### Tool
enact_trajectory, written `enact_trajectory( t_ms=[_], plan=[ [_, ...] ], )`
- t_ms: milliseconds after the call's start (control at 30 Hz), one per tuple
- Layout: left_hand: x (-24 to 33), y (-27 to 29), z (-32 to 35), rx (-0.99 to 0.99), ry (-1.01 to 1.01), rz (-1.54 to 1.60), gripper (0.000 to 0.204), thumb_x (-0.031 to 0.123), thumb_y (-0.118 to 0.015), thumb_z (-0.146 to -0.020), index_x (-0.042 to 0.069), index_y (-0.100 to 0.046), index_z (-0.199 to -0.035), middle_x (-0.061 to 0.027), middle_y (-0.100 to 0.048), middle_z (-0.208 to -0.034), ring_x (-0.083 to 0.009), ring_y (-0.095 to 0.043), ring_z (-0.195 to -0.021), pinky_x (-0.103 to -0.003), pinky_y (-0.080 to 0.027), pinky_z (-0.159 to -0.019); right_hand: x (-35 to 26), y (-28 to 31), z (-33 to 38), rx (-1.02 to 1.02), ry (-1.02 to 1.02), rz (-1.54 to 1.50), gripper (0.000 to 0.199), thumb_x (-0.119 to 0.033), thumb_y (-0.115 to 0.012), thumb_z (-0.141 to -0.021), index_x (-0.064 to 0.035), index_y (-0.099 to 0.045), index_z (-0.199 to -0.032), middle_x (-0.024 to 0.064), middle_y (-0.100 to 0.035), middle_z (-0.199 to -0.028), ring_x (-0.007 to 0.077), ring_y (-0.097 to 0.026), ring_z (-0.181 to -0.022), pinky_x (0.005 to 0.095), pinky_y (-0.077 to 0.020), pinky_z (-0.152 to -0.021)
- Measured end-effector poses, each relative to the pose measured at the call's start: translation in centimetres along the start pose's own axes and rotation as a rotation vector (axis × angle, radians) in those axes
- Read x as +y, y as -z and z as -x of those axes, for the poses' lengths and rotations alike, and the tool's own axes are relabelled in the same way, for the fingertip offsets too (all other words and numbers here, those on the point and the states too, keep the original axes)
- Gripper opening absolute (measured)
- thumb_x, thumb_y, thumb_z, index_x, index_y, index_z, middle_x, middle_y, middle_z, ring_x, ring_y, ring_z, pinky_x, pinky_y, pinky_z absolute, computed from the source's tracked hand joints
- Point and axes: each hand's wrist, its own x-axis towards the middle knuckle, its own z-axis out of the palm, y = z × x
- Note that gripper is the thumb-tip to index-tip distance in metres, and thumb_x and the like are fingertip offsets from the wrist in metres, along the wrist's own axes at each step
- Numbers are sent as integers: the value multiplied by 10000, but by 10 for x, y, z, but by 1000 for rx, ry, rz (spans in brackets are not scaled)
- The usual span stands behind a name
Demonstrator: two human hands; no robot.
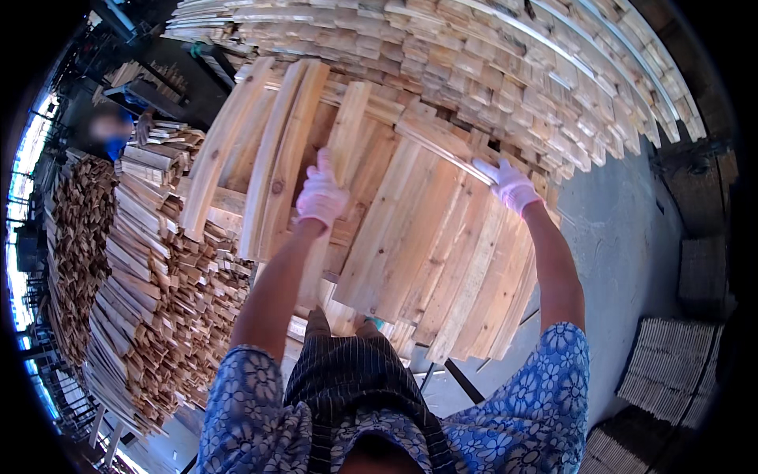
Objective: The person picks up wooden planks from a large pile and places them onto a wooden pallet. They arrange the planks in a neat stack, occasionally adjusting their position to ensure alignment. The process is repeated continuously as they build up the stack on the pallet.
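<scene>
My left hand (pixel 322 193), in a pale pinkish glove, is closed around a narrow wooden board (pixel 350 118) that slants away from me above other boards. My gloved right hand (pixel 513 188) grips the right end of a board lying crosswise (pixel 442 144), its fingers pointing up and left. Between and below my hands spreads a layer of flat planks (pixel 426 229) laid side by side. Left of my left hand, several loose boards (pixel 278 158) lie lengthwise, partly overlapping. My palms and the undersides of the gripped boards are hidden.
A tall stack of boards (pixel 474 71) rises at the far side. To the left stand large piles of cut wood (pixel 150 292), with another person (pixel 118 134) behind them. Bundled flat stacks (pixel 671 363) sit at the right on the grey floor (pixel 608 229).
</scene>
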Motion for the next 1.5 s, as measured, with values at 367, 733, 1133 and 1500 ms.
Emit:
enact_trajectory(
  t_ms=[367, 733, 1133, 1500],
  plan=[
    [-121, 14, 211, -348, 250, 1577, 615, 96, -806, -809, 81, -488, -1335, -108, -607, -1133, -271, -646, -1058, -431, -563, -951, 17, -1, -22, -90, -163, -60, 814, -87, -681, -910, -469, -366, -1555, 159, -512, -1434, 367, -584, -1250, 448, -497, -1048],
    [-100, -118, 296, -1145, 681, 1741, 816, 354, -795, -905, -27, -373, -1491, -217, -492, -1464, -378, -511, -1364, -553, -443, -1154, 25, -2, -24, -9, -5, 54, 782, -79, -647, -935, -513, -392, -1533, 128, -498, -1444, 343, -535, -1313, 463, -457, -1116],
    [-88, -143, 282, -1012, 674, 1863, 669, 192, -780, -915, -56, -407, -1411, -243, -507, -1435, -413, -500, -1363, -615, -488, -1101, 13, -21, 48, 417, -78, 103, 721, -262, -676, -943, -334, -363, -1588, 202, -425, -1537, 393, -433, -1399, 527, -352, -1155],
    [-56, -168, 248, -1135, 629, 1887, 740, 200, -792, -883, -68, -365, -1424, -265, -452, -1442, -450, -445, -1391, -670, -409, -1147, 83, -228, 202, 86, -449, 371, 605, -272, -510, -1015, -162, -348, -1587, 99, -379, -1628, 367, -444, -1434, 400, -407, -1163]
  ],
)
